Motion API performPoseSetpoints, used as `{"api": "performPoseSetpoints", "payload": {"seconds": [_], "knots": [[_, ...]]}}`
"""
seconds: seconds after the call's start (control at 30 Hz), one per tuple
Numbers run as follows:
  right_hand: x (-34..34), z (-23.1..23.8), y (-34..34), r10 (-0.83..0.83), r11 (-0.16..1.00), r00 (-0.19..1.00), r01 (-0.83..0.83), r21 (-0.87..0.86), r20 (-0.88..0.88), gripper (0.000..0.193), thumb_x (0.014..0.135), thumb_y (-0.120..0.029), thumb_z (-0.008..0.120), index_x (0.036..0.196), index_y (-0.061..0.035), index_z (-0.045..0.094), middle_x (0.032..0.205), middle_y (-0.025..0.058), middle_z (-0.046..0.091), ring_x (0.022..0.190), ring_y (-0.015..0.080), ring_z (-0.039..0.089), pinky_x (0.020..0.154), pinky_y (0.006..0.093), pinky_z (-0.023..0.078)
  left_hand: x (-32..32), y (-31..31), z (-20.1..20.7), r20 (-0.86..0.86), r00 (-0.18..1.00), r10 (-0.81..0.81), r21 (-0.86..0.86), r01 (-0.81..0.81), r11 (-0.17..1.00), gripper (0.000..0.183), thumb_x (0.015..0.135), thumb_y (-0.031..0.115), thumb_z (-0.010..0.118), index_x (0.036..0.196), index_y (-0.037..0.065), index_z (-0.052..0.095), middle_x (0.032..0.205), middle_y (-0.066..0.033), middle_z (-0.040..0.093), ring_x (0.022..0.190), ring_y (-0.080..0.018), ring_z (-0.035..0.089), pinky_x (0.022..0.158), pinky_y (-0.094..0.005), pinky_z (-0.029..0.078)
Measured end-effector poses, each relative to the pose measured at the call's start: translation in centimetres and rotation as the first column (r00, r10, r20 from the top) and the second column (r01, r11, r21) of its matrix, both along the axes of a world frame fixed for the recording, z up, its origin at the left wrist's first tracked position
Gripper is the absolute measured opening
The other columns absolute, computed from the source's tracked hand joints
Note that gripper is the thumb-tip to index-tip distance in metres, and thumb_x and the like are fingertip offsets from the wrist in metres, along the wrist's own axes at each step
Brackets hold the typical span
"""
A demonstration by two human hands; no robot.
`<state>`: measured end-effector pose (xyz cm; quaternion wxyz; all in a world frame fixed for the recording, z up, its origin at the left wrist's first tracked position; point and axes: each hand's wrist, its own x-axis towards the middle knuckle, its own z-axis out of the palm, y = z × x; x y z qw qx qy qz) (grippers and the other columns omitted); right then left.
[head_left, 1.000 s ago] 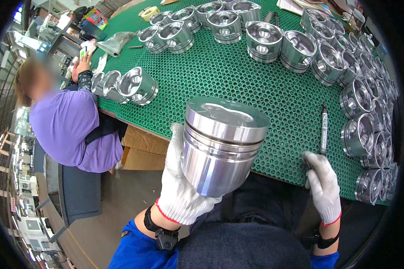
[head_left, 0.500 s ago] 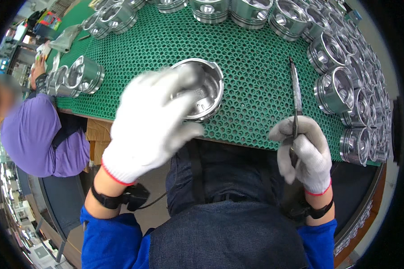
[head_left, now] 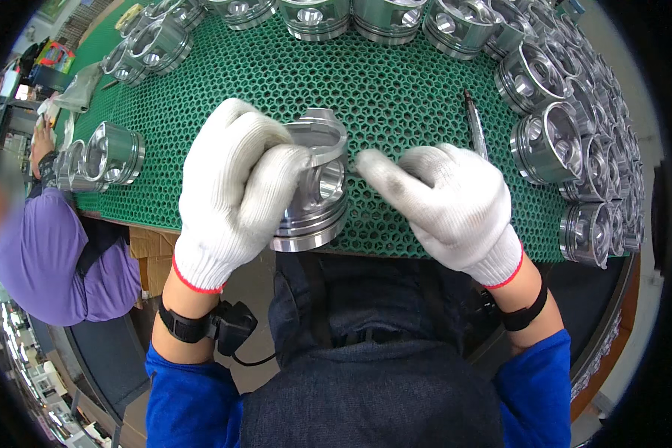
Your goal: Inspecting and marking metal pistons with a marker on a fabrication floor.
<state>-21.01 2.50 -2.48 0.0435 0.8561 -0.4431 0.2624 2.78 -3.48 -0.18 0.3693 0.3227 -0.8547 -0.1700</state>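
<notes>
At the near edge of a green perforated mat (head_left: 403, 93), a worker's white-gloved left hand (head_left: 235, 175), fingers curled nearly closed, overlaps the side of a silver piston (head_left: 313, 213) standing grooved end down between both hands. The right hand (head_left: 452, 201), fingers likewise bent in, points toward it from just beside; from this angle, whether either set of fingers grips anything cannot be told. A pen-like tool (head_left: 476, 128) lies just beyond the right knuckles. More pistons (head_left: 549, 142) crowd the right of those fingers, a small group (head_left: 112, 153) stands well left of the left fingers, and a curving row (head_left: 313, 21) lies beyond both hands. Farther left, a co-worker in purple (head_left: 37, 254) reaches onto the table.
</notes>
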Motion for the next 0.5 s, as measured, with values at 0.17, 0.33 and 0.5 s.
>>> {"api": "performPoseSetpoints", "payload": {"seconds": [0.17,0.33,0.5], "knots": [[1.2,1.1,1.8,-0.035,0.985,0.999,0.037,0.168,-0.016,0.037,0.081,-0.014,0.062,0.118,-0.0121,0.064,0.083,0.0062,0.059,0.066,0.0198,0.064,0.054,0.0322,0.052,0.7,3.6,-0.1,0.057,0.998,0.007,-0.078,-0.002,0.997,0.019,0.071,0.012,0.077,0.084,0.007,0.065,0.079,-0.0059,0.059,0.071,-0.0250,0.057,0.066,-0.0381,0.047],[0.3,-1.7,4.6,-0.055,0.817,0.930,-0.168,0.551,0.364,0.030,0.089,-0.015,0.062,0.119,-0.0122,0.064,0.081,0.0075,0.061,0.061,0.0182,0.065,0.054,0.0315,0.054,0.1,8.4,-1.1,0.256,0.966,-0.018,-0.140,0.056,0.989,0.031,0.074,0.026,0.079,0.096,0.009,0.065,0.079,-0.0013,0.055,0.077,-0.0252,0.056,0.073,-0.0423,0.046],[-0.1,0.6,4.2,-0.860,-0.226,0.369,-0.894,0.386,0.351,0.046,0.097,-0.034,0.055,0.125,0.0020,0.052,0.080,0.0071,0.063,0.052,0.0121,0.062,0.036,0.0216,0.047,0.5,8.3,-1.2,0.301,0.952,-0.057,-0.119,0.097,0.988,0.031,0.076,0.029,0.079,0.096,0.009,0.066,0.084,-0.0029,0.056,0.079,-0.0254,0.057,0.079,-0.0450,0.047]]}}
